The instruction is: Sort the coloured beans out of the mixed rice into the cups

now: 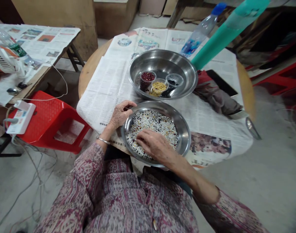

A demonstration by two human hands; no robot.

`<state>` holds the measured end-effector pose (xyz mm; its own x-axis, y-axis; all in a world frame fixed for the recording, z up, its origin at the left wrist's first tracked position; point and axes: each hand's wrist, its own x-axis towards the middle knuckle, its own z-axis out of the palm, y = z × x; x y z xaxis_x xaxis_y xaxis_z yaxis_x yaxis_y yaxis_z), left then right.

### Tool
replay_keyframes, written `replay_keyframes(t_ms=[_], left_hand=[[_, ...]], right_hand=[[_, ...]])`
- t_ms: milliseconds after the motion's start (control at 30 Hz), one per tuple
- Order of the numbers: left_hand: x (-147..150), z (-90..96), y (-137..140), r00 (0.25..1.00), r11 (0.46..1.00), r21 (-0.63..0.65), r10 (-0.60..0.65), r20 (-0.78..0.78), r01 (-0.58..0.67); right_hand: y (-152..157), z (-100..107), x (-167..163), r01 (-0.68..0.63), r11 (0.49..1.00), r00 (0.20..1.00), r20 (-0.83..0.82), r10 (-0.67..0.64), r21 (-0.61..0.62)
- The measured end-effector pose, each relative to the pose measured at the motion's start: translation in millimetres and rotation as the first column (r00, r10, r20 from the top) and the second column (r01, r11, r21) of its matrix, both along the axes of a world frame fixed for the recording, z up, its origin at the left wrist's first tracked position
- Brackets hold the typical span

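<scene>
A shallow steel basin [186, 137] on the near side of the table holds a layer of mixed grains [150, 119], mostly white with black, yellow and dark red bits. My left hand [121, 114] grips the basin's left rim, its fingers bent over the edge. Inside the basin my right hand [154, 144] reaches down to the grains with fingers bent together; whatever is between the fingertips is hidden. Behind stands a larger steel basin [162, 58] with three clear cups: dark red beans [148, 76], yellow beans [159, 86] and black beans [173, 83].
Newspaper [101, 87] covers the round table. A water bottle [198, 32], a green tube [225, 35], crumpled cloth [216, 97] and a dark flat device [222, 83] lie right and behind. At left are a red stool [51, 113] with a power strip [21, 118], and a fan [5, 61].
</scene>
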<state>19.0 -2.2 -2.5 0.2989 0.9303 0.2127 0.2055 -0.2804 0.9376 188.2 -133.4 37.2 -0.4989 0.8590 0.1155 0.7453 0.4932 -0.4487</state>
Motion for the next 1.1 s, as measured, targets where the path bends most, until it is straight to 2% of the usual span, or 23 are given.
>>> replay_keyframes(t_ms=[267,600,900,1100], left_hand=[[0,0.3,0,1.000,1.000,0.028,-0.007,-0.009,0.007],[-1,2.1,-2,1.000,1.000,0.018,0.000,-0.004,0.000],[0,-1.7,1,1.000,1.000,0.013,0.002,0.005,-0.002],[0,-1.2,1,1.000,1.000,0.007,-0.001,0.012,0.001]], right_hand=[[3,-11,-5,-0.009,0.999,0.997,0.072,0.012,-0.044],[-1,-13,-11,0.044,0.990,0.983,0.172,-0.068,0.137],[1,-15,-13,0.028,0.991,0.972,0.226,-0.057,0.127],[2,-14,-16,0.052,0.982,0.967,0.235,-0.095,0.182]])
